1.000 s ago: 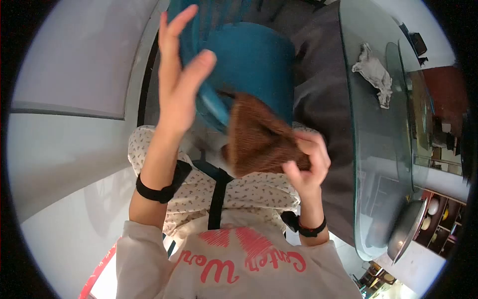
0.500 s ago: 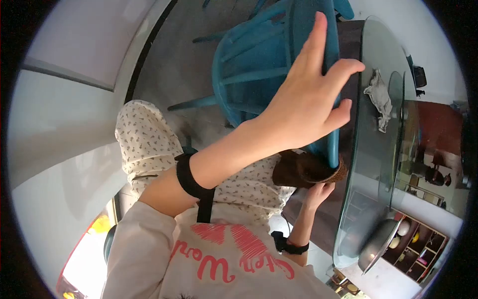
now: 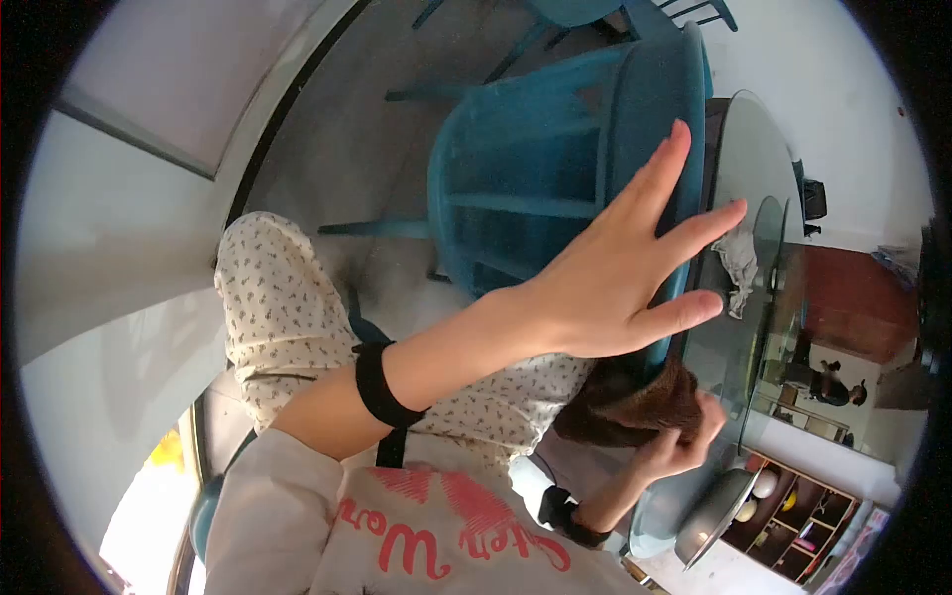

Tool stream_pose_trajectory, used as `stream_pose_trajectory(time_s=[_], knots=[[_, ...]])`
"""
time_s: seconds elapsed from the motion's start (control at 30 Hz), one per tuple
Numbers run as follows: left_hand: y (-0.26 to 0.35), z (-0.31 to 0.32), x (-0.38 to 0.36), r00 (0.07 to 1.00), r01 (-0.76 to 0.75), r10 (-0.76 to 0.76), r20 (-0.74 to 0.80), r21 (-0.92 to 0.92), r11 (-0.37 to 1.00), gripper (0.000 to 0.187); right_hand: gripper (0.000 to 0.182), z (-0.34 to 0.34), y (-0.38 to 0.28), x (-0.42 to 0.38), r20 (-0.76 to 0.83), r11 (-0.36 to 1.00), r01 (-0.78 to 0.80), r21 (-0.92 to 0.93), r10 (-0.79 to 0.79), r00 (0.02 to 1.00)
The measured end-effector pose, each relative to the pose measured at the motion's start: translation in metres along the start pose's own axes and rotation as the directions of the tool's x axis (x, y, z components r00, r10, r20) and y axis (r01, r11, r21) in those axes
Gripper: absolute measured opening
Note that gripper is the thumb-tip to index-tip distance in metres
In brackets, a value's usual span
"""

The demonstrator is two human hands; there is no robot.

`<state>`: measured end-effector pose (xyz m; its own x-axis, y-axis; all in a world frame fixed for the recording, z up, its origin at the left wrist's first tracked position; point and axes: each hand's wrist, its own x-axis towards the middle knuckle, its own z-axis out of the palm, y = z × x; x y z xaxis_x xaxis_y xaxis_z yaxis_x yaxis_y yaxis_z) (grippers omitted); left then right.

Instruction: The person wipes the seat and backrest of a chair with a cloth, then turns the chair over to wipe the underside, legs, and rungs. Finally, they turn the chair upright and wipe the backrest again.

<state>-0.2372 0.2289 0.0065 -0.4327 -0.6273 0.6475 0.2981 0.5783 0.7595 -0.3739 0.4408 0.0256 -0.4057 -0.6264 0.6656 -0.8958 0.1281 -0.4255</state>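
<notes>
My left hand [image 3: 620, 263] is stretched out with its fingers spread, over the curved top rail of a blue chair [image 3: 654, 109]. Whether its palm touches the rail cannot be seen. My right hand [image 3: 686, 441] grips a brown cloth [image 3: 635, 402], which is bunched around the near end of that rail. The cloth hides this end of the chair and some of my right fingers. Patterned trousers on my legs [image 3: 273, 317] show to the left of the chair.
A glass-topped table [image 3: 694, 342] runs along the right, with a crumpled grey rag [image 3: 737, 268] and a metal bowl [image 3: 709, 516] on it. Another blue chair [image 3: 580, 10] stands at the top. Far right are a shelf unit [image 3: 803, 526] and a distant person [image 3: 833, 387].
My right hand and the brown cloth have shifted right, and more of that hand now shows. My left hand sits lower in view, fingers still spread. The whole view has shifted somewhat.
</notes>
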Motion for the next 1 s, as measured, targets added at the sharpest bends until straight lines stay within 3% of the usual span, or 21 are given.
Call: stream_pose_trajectory(time_s=[0.07, 0.1, 0.13, 0.17, 0.27, 0.3, 0.37, 0.4, 0.43, 0.5, 0.53, 0.57, 0.63, 0.67, 0.77, 0.8, 0.83, 0.9, 0.97, 1.0], knots=[[-0.003, 0.0, 0.0, 1.0, -0.026, 0.026, 0.017, -0.033, 0.999, 0.059, 0.037, 0.019, -0.025, 0.026, -0.005, 0.997, -0.017, 0.071, 0.018, 1.0], [-0.005, -0.001, 0.0, 0.997, 0.013, 0.0, 0.074, -0.174, 0.985, 0.065, 0.038, 0.03, -0.038, 0.039, 0.009, 0.988, -0.041, 0.15, 0.04, 0.999], [-0.007, -0.002, 0.001, 0.991, 0.058, -0.016, 0.135, -0.307, 0.95, 0.071, 0.04, 0.04, -0.049, 0.049, 0.069, 0.992, -0.059, 0.115, 0.052, 0.996], [-0.009, -0.005, 0.002, 0.992, 0.04, -0.002, 0.124, -0.312, 0.949, 0.071, 0.04, 0.049, -0.06, 0.058, 0.062, 0.993, -0.042, 0.111, 0.035, 0.997], [-0.011, -0.015, -0.001, 0.984, 0.159, -0.067, 0.163, -0.656, 0.737, 0.078, 0.042, 0.064, -0.077, 0.076, 0.059, 0.979, 0.072, 0.193, -0.085, 0.995], [-0.008, -0.018, -0.004, 0.986, 0.148, -0.059, 0.156, -0.658, 0.738, 0.078, 0.042, 0.067, -0.08, 0.08, 0.056, 0.978, 0.082, 0.192, -0.094, 0.994], [-0.001, -0.022, -0.01, 0.994, -0.057, 0.086, 0.067, -0.349, 0.935, 0.081, 0.047, 0.072, -0.088, 0.086, 0.19, 0.951, -0.017, 0.309, -0.045, 0.981], [0.003, -0.018, -0.01, 1.0, -0.002, 0.011, 0.026, -0.318, 0.948, 0.069, 0.064, 0.075, -0.085, 0.083, 0.25, 0.907, -0.078, 0.414, -0.032, 0.968], [0.0, -0.017, -0.012, 0.999, -0.007, 0.018, 0.031, -0.324, 0.946, 0.069, 0.064, 0.074, -0.082, 0.078, 0.243, 0.909, -0.076, 0.409, -0.029, 0.97], [-0.011, -0.017, -0.014, 0.996, -0.081, 0.075, -0.042, -0.189, 0.979, 0.049, 0.086, 0.071, -0.074, 0.063, 0.399, 0.602, -0.361, 0.712, 0.076, 0.914], [-0.01, -0.02, -0.013, 0.998, -0.046, 0.033, -0.062, -0.229, 0.972, 0.035, 0.097, 0.068, -0.068, 0.054, 0.422, 0.684, -0.39, 0.617, 0.131, 0.897], [-0.009, -0.022, -0.013, 0.997, -0.046, 0.031, -0.068, -0.226, 0.973, 0.035, 0.097, 0.062, -0.059, 0.042, 0.426, 0.684, -0.39, 0.617, 0.126, 0.896], [-0.007, -0.027, -0.013, 1.0, -0.012, 0.005, -0.027, -0.274, 0.962, 0.036, 0.077, 0.05, -0.037, 0.014, 0.385, 0.942, -0.266, 0.203, 0.172, 0.906], [-0.004, -0.024, -0.015, 0.998, -0.014, -0.004, -0.067, -0.266, 0.964, 0.035, 0.077, 0.05, -0.027, 0.005, 0.353, 0.982, -0.187, -0.031, 0.186, 0.917], [-0.013, -0.013, -0.016, 0.992, -0.047, 0.019, -0.124, -0.229, 0.972, 0.035, 0.077, 0.048, 0.002, -0.011, 0.237, 0.97, -0.242, 0.031, 0.228, 0.944], [-0.009, -0.015, -0.013, 0.983, -0.053, 0.02, -0.183, -0.175, 0.983, 0.038, 0.073, 0.067, -0.027, 0.002, 0.105, 0.985, -0.164, 0.046, 0.158, 0.982], [-0.007, -0.02, -0.01, 0.983, -0.06, 0.029, -0.18, -0.17, 0.984, 0.038, 0.073, 0.063, -0.024, 0.003, 0.098, 0.985, -0.162, 0.052, 0.156, 0.983], [-0.005, -0.031, -0.002, 0.975, -0.012, 0.016, -0.221, 0.017, 1.0, 0.04, 0.07, 0.045, -0.012, -0.001, 0.33, 0.994, -0.106, -0.021, 0.107, 0.938], [-0.008, -0.033, 0.011, 0.928, 0.089, -0.099, -0.359, -0.045, 0.995, 0.039, 0.07, 0.039, -0.009, -0.009, 0.363, 0.991, -0.122, -0.047, 0.131, 0.923], [-0.009, -0.042, 0.023, 0.923, 0.126, -0.138, -0.358, -0.058, 0.99, 0.035, 0.07, 0.043, -0.017, -0.012, 0.312, 0.997, -0.077, 0.009, 0.07, 0.947]])
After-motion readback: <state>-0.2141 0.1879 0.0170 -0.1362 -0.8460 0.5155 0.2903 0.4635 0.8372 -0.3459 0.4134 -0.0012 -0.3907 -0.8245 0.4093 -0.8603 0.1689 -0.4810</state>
